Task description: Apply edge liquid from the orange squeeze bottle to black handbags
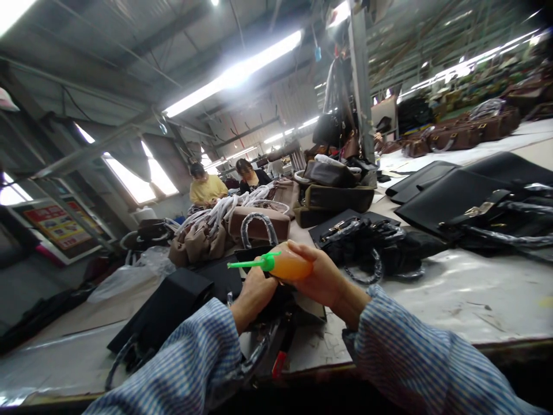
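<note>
My right hand (322, 274) is wrapped round an orange squeeze bottle (291, 266), which lies nearly level. Its green nozzle (246, 264) points left, passing above my left hand (256, 294). The fingers of my left hand are curled at a black bag (280, 300) in front of me; what they grip is partly hidden behind the hand and bottle. Below the hands is a plastic-wrapped handle (261, 349). A red-ended tool (279, 363) lies near the table's front edge.
Black bags lie at the left (166, 308) and right (458, 196). Taupe bags (201, 242) with wrapped handles are piled beyond my hands, beside stacked dark bags (339, 197). Two people sit farther back. A metal post (362, 80) rises behind the table (470, 294).
</note>
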### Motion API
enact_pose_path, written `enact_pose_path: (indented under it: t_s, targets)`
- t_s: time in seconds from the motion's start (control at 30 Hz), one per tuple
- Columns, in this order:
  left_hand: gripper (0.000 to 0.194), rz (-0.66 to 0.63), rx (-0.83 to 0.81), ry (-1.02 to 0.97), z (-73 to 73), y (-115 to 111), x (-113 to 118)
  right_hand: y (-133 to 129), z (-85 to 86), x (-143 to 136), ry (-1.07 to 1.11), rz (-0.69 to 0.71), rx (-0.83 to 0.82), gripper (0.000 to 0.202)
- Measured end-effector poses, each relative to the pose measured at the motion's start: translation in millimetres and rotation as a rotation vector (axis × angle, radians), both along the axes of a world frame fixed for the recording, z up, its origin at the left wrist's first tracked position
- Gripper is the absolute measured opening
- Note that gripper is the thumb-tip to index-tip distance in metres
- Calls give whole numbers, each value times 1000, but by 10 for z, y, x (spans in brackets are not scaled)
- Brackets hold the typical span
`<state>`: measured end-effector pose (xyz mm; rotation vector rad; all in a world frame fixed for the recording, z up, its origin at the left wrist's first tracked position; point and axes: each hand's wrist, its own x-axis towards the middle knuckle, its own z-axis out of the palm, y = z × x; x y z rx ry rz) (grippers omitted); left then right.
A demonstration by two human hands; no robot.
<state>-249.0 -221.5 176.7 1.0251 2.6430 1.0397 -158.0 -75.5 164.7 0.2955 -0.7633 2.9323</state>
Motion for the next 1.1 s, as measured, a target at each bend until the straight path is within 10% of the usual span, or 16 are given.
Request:
enact_pose_path:
  t_s: [0.2,0.37,0.6,1.1]
  targets:
    - [32,34,-87,-22,95,-20,-117,289,-115,-51,-62,-60,-16,18]
    - [76,-34,-327,-24,144,-27,-227,309,-199,-60,-89,-82,-26,18]
    - [15,18,-390,245,228,37,-368,181,-149,-4,-97,-78,-48,16]
    - [11,-62,-124,185,335,-315,-472,54,-729,21,-154,-101,-124,18]
